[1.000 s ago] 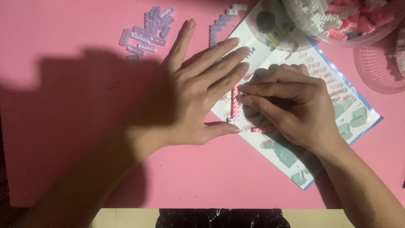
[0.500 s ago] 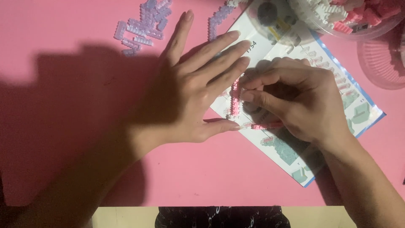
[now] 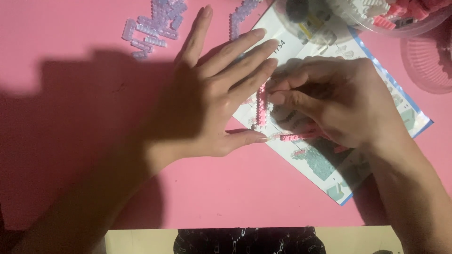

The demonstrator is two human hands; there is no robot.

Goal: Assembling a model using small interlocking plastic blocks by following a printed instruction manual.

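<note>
My left hand (image 3: 214, 96) lies flat with fingers spread on the pink table, its fingertips and thumb braced against a small pink and white brick build (image 3: 262, 109). That build rests on a printed instruction sheet (image 3: 329, 164). My right hand (image 3: 332, 101) curls over the build from the right, thumb and forefinger pinching at its top end. A thin pink row of bricks (image 3: 294, 137) sticks out under my right hand, beside my left thumb tip. Most of the build is hidden by both hands.
Loose pale lilac bricks (image 3: 153, 26) lie at the top left, with a lilac strip (image 3: 240, 16) near my fingertips. A clear bowl (image 3: 376, 19) of white and pink pieces sits top right, a pink ribbed container (image 3: 428, 61) beside it. The table's front edge (image 3: 141, 235) runs along the bottom.
Both hands stay on the brick build. My right fingers have shifted slightly up along it; the view has moved a little.
</note>
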